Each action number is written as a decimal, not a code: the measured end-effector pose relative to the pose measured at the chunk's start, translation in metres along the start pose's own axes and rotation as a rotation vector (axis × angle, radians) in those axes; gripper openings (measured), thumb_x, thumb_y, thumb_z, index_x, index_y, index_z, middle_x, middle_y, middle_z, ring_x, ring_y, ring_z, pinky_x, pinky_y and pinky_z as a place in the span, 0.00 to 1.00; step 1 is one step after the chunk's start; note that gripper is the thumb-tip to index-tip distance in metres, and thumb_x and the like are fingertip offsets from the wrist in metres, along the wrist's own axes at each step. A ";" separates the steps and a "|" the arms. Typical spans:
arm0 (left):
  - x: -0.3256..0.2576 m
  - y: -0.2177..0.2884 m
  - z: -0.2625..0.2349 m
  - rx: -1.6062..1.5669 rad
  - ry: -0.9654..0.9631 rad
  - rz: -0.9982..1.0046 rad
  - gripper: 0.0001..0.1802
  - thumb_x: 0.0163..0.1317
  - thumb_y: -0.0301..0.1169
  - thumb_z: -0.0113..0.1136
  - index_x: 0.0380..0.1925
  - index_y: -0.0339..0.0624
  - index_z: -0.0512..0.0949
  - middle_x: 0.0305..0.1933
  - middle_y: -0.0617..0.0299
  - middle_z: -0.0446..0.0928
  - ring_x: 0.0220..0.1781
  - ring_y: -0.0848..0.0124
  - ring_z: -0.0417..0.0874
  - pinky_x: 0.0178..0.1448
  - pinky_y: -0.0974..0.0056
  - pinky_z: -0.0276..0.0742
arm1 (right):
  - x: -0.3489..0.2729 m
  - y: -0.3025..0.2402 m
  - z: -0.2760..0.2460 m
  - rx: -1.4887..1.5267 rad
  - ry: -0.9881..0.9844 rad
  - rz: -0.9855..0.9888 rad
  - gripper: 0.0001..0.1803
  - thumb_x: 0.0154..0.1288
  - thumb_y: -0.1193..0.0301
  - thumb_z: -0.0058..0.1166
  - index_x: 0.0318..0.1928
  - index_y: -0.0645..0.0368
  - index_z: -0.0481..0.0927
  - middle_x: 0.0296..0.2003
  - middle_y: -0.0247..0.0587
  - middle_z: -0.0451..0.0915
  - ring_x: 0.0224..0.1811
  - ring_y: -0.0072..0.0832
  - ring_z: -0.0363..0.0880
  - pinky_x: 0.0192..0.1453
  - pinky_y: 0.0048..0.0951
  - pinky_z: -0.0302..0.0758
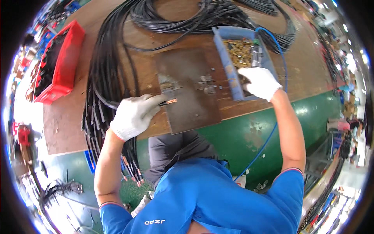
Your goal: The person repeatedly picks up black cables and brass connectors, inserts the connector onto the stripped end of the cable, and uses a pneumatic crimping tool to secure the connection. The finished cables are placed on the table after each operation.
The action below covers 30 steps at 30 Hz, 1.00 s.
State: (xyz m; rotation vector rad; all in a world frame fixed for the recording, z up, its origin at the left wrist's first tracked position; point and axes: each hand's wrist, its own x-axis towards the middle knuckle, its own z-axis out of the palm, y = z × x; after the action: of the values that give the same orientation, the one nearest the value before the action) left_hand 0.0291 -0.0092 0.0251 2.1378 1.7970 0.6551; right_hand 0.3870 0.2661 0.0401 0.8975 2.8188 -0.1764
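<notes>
My left hand (134,116), in a white knit glove, is closed around a black cable. The cable's stripped copper end (171,101) points right from the fingers, above a dark flat plate (191,113) on the table. My right hand (260,82), gloved likewise, reaches over the near part of a blue plastic bin (228,70). Its thumb and fingers are apart, and nothing shows between them. Farther back in the bin lie many small brass-coloured metal parts (238,51). A clear bottle with a green cap (256,54) stands or leans among them.
Black cables (105,66) lie along the table's left and hang over its near edge; more coils (171,21) lie at the back. A red crate (68,62) with black items sits far left. A blue hose (269,136) runs down past the bin. Small scraps (208,84) dot the plate.
</notes>
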 end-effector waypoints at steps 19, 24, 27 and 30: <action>0.009 0.002 -0.001 -0.003 0.019 -0.055 0.30 0.65 0.23 0.62 0.68 0.55 0.81 0.35 0.51 0.80 0.36 0.50 0.87 0.42 0.51 0.83 | 0.045 -0.146 0.043 2.193 0.145 0.053 0.13 0.78 0.72 0.63 0.57 0.65 0.85 0.44 0.44 0.90 0.39 0.31 0.91 0.45 0.32 0.90; 0.013 0.003 0.002 -0.071 0.155 -0.059 0.32 0.64 0.21 0.61 0.69 0.54 0.81 0.34 0.52 0.80 0.35 0.51 0.87 0.42 0.51 0.83 | 0.062 -0.165 0.060 2.313 0.117 -0.042 0.11 0.77 0.75 0.62 0.55 0.63 0.86 0.47 0.44 0.90 0.44 0.32 0.92 0.48 0.35 0.90; 0.014 0.002 0.004 -0.094 0.223 -0.056 0.32 0.64 0.19 0.60 0.69 0.52 0.81 0.33 0.52 0.79 0.35 0.52 0.86 0.41 0.52 0.83 | 0.066 -0.172 0.062 2.357 0.115 -0.064 0.11 0.76 0.77 0.61 0.55 0.63 0.87 0.49 0.45 0.90 0.45 0.33 0.92 0.51 0.36 0.90; 0.014 0.001 0.006 -0.091 0.229 -0.070 0.32 0.64 0.18 0.59 0.69 0.51 0.82 0.33 0.52 0.79 0.34 0.52 0.86 0.41 0.52 0.83 | 0.069 -0.177 0.060 2.402 0.123 -0.092 0.11 0.75 0.78 0.60 0.55 0.63 0.87 0.51 0.46 0.90 0.48 0.34 0.91 0.54 0.37 0.91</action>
State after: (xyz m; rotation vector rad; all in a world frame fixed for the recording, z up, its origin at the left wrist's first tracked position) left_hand 0.0347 0.0051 0.0230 1.9996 1.9054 0.9782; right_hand 0.2367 0.1518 -0.0219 0.6271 1.1755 -3.4981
